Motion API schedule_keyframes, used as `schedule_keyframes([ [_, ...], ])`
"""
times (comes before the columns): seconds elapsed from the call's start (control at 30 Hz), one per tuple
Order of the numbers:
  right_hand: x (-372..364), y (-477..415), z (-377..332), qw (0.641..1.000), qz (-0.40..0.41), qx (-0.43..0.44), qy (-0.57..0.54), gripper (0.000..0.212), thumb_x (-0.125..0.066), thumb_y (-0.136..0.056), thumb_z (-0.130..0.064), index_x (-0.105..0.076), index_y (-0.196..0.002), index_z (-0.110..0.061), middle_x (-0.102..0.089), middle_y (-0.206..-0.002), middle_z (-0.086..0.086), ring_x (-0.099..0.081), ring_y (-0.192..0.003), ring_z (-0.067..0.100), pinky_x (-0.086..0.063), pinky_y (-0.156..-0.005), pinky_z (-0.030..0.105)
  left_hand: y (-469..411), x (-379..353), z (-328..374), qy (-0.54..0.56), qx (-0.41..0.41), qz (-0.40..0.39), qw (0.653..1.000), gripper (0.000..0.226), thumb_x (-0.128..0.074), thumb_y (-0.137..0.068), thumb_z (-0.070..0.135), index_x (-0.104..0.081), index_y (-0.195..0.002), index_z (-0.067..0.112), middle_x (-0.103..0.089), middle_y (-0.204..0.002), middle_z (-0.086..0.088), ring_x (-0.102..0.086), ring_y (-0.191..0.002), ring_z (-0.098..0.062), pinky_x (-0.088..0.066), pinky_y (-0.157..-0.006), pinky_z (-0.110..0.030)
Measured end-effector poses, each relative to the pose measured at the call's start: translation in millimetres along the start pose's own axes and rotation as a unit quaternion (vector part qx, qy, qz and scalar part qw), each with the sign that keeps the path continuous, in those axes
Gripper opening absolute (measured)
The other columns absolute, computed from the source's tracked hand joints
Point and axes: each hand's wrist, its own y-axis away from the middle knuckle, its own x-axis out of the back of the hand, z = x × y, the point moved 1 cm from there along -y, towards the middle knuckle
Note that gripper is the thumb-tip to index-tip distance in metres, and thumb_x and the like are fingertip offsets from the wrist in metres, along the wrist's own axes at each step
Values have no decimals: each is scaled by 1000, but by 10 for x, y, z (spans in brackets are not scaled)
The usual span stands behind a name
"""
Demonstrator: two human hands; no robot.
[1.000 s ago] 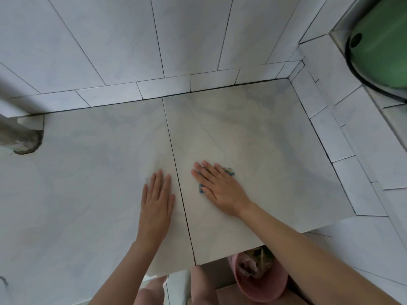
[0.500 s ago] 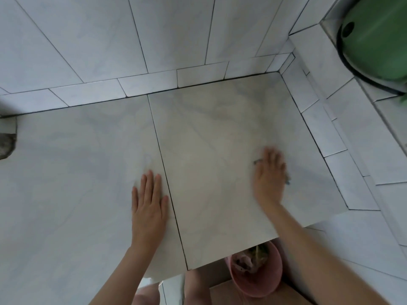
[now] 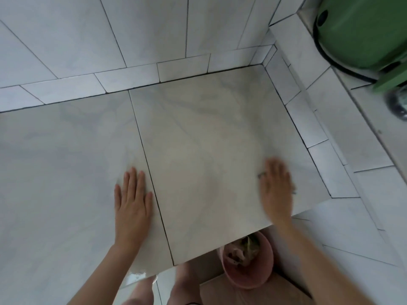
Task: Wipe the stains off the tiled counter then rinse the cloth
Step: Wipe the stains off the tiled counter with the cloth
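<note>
The tiled counter is pale grey marble-patterned tile with dark grout lines. My left hand lies flat on it, palm down, fingers together, just left of a grout line. My right hand is blurred with motion and presses flat near the counter's right front edge. Under it lies the cloth, almost wholly hidden; only thin dark slivers show at the hand's left and right sides. I cannot pick out distinct stains on the tile.
A tiled wall rises behind and to the right of the counter. A green round container stands on the raised ledge at top right. Below the counter's front edge sits a pink bucket with scraps inside. My legs show below.
My right hand has swept the cloth from the middle of the counter to the right side, near the front edge. My left hand stays flat in place.
</note>
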Motion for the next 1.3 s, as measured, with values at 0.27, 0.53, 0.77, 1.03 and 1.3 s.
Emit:
schedule_keyframes([
  [0.27, 65, 30, 357, 986, 21, -168, -13, 67, -6, -90, -39, -23, -146, -6, -21, -153, 18, -18, -142, 34, -18, -114, 49, 1, -2, 6, -2, 5, -8, 1000, 58, -19, -96, 34, -20, -148, 7, -13, -157, -9, -8, -145, -19, 5, -118, -35],
  [0.53, -391, 1327, -1581, 986, -40, 150, -64, 52, -30, -97, -34, -27, -147, -19, -24, -155, 2, -20, -143, 24, -14, -114, 41, -8, 32, -15, 12, 5, -29, 999, 61, -17, -95, 39, -17, -148, 10, -10, -157, -6, -4, -145, -17, 10, -116, -30],
  [0.77, -353, 1047, -1061, 984, -24, 174, -33, 49, -26, -99, -37, -30, -145, -21, -25, -153, -2, -23, -141, 23, -11, -116, 36, -8, 75, -21, 19, 5, -41, 999, 64, -14, -93, 43, -17, -149, 11, -7, -158, -4, 0, -145, -13, 11, -115, -29],
  [1.03, 109, 175, 771, 991, 19, -129, -12, 62, -8, -93, -38, -21, -148, -12, -16, -156, 9, -10, -145, 23, -9, -118, 40, -7, 71, 3, 36, 12, -43, 998, 68, -11, -91, 46, -17, -149, 10, -6, -158, -4, 2, -145, -13, 13, -115, -27],
  [1.3, -23, 413, 222, 988, 21, -153, -6, 59, -11, -95, -34, -25, -146, -8, -25, -152, 17, -23, -141, 34, -21, -114, 48, 1, 83, 35, 57, 22, -40, 997, 66, -15, -91, 42, -17, -149, 10, -4, -158, -4, 4, -145, -11, 14, -114, -27],
])
